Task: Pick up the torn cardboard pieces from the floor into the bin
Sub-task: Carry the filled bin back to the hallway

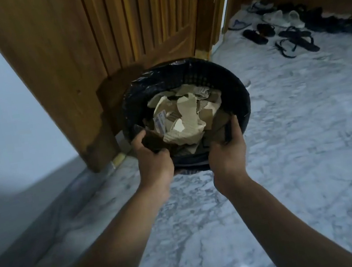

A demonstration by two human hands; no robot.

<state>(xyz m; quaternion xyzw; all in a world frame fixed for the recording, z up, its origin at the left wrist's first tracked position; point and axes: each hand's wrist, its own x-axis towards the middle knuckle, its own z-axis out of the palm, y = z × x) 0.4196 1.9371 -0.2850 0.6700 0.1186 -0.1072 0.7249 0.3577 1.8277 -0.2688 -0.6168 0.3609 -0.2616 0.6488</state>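
Two hands gripping bin (pixel 232 87) rim: left hand (pixel 151 160), right hand (pixel 227 151) | cardboard pieces (pixel 187 117) inside, just beyond

Printed label (pixel 161 122) on a cardboard piece (pixel 161 112) is unreadable.

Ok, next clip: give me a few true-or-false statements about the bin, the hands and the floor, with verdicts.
1. The left hand and the right hand both grip the near rim of the bin. True.
2. The bin is empty. False: torn cardboard pieces lie piled inside it.
3. The bin is white. False: it is black, with a black liner.
4. Sandals lie on the marble floor at the far right. True.
5. A chair stands behind the bin. False: a wooden door is behind it.
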